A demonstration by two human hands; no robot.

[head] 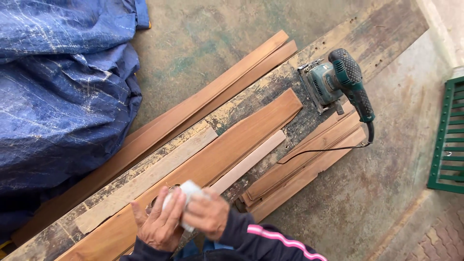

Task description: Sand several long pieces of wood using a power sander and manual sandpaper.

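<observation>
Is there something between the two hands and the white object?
Nothing visible does: the left hand and the right hand already touch the small white object, holding it between them above the long brown wooden plank.

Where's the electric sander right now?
In the head view, the teal sander sits upper right on the far end of the worn plank, beyond the brown board, well away from both hands.

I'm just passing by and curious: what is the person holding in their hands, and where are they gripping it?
Both hands hold a small white object: the left hand wraps its left side, the right hand covers its lower right. What it is cannot be told.
</observation>
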